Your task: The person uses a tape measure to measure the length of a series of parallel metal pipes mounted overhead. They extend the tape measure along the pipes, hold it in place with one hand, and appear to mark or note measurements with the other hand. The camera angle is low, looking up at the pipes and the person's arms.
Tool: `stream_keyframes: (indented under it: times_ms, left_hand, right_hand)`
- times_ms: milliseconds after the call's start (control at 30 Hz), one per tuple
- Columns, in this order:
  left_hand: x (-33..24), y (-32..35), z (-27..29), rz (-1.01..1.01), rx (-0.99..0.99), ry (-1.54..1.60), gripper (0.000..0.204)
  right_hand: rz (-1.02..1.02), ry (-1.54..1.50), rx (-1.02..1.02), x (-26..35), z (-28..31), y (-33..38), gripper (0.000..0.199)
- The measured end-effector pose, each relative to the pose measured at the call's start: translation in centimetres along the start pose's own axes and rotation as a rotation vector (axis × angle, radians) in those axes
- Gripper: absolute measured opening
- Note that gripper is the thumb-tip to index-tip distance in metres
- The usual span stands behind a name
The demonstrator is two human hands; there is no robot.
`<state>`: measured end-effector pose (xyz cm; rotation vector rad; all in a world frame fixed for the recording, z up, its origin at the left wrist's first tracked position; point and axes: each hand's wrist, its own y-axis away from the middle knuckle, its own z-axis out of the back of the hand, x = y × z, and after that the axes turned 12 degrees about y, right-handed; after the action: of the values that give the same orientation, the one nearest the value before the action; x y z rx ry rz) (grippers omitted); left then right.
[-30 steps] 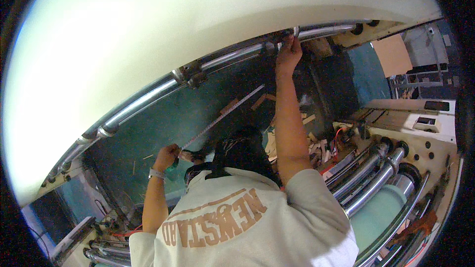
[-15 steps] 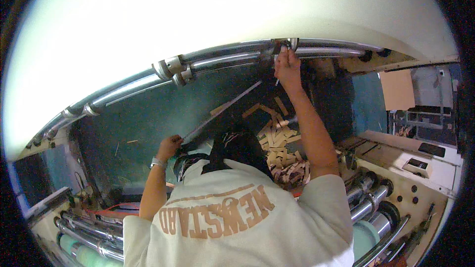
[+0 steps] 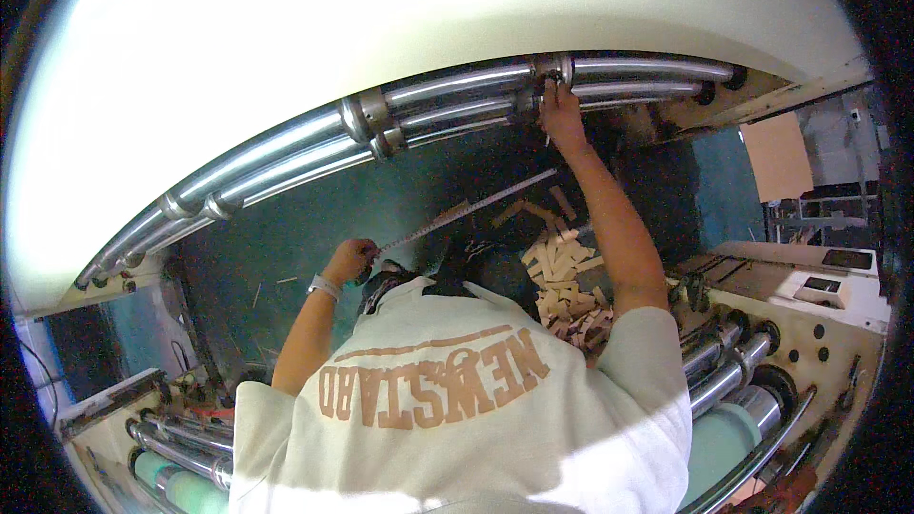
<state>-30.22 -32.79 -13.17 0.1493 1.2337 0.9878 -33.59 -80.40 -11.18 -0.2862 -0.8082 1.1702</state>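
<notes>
My left hand (image 3: 353, 262) is closed around a tape measure, whose pale, marked blade (image 3: 466, 208) sticks out stiffly to the upper right. The blade's free end is below the rollers, apart from my right hand. Reaching up to the far rollers, my right hand (image 3: 563, 114) is closed at a metal collar (image 3: 552, 68) on the upper shaft (image 3: 461, 84). A thin rod-like tool shows just below its fingers; its upper end is hidden. Another pair of collars (image 3: 367, 117) sits farther left along the shafts.
A large white panel (image 3: 428, 0) curves over the rollers. Many cardboard offcuts (image 3: 564, 266) lie heaped on the dark floor between my arms. Nearer chrome rollers (image 3: 731, 376) and green rollers (image 3: 716, 443) flank my body. A cardboard sheet (image 3: 776, 157) stands at the right.
The view has shifted, showing more of the far rollers. My left hand and the tape blade appear slightly farther right and nearer the rollers. My right hand stays at the same collar.
</notes>
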Motion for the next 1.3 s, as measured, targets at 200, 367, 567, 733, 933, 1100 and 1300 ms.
stream_keyframes:
  times_ms: [200,367,567,733,933,1100,1300]
  left_hand:
    - [-0.5,0.0,0.6,-0.271,-0.013,-0.125,0.018]
    - [-1.8,0.3,-1.0,-0.323,-0.102,0.017,0.021]
    - [-5.2,0.4,-2.8,-0.260,-0.077,-0.130,0.017]
    - [-5.2,0.9,-3.3,-0.171,-0.053,-0.023,0.016]
    - [-4.7,0.5,-3.3,-0.188,-0.042,-0.133,0.016]
    - [-5.4,1.0,-3.1,-0.171,-0.051,-0.168,0.017]
    - [-4.0,0.2,-4.3,-0.187,-0.106,-0.066,0.017]
  right_hand:
    - [-0.139,-0.260,0.103,-2.7,-1.3,0.6,0.029]
    - [-0.035,-0.010,0.010,-3.0,-1.4,-0.2,0.030]
    - [-0.204,-0.143,0.165,-1.0,-0.7,-1.0,0.034]
    - [0.051,0.080,0.022,0.3,0.5,-0.9,0.033]
    - [0.232,0.420,0.256,0.1,1.5,-0.9,0.040]
    - [0.119,0.208,0.588,2.6,7.6,-5.7,0.026]
    - [-0.141,0.291,0.679,3.5,9.1,-4.4,0.035]
